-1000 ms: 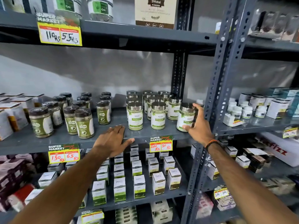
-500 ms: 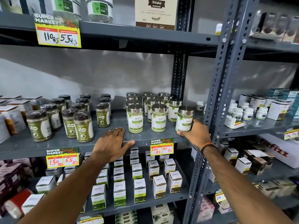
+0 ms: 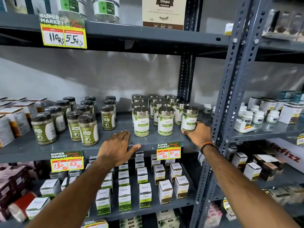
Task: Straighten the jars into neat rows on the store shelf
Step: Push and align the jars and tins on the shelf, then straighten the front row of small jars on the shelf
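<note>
Since a moment ago, the right hand has dropped to grip the rightmost silver-lidded jar at centre right, while the left hand stays flat, holding nothing, on the shelf edge.

right hand lowered, gripping rightmost jar

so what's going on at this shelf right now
A person is tidying jars on a grey store shelf. The right hand is wrapped around the base of the rightmost silver-lidded jar in the front row, next to two matching jars standing side by side. The left hand lies flat on the shelf's front edge, holding nothing. The dark-lidded jars to the left stand unevenly staggered.
</note>
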The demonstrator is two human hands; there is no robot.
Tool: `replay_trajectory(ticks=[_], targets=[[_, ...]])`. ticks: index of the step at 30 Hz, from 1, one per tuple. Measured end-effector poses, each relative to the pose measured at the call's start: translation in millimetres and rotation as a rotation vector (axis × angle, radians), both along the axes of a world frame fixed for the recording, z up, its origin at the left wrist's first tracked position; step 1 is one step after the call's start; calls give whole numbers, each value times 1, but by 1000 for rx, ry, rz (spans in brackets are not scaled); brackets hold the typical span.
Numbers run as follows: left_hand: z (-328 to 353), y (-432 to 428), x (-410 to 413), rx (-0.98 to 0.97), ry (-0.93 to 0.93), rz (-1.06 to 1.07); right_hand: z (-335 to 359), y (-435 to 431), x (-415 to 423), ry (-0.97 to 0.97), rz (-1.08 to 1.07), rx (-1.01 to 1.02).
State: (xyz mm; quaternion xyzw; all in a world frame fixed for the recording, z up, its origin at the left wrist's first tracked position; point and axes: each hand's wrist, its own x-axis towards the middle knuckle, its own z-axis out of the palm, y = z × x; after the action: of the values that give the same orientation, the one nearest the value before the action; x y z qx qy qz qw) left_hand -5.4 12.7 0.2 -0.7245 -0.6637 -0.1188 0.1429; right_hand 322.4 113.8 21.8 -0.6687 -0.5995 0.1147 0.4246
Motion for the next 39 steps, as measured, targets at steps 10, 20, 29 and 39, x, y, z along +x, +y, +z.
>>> replay_trajectory(ticks=[10, 20, 29, 39], targets=[[-1, 1, -1, -14, 7, 8, 1, 1, 0, 8, 4, 8], [-1, 1, -1, -33, 3, 22, 6, -1, 0, -27, 24, -11], [-1, -2, 2, -15, -8, 15, 5, -3, 0, -40, 37, -11], [9, -25, 3, -11, -3, -80, -4, -45, -11, 74, 30, 113]])
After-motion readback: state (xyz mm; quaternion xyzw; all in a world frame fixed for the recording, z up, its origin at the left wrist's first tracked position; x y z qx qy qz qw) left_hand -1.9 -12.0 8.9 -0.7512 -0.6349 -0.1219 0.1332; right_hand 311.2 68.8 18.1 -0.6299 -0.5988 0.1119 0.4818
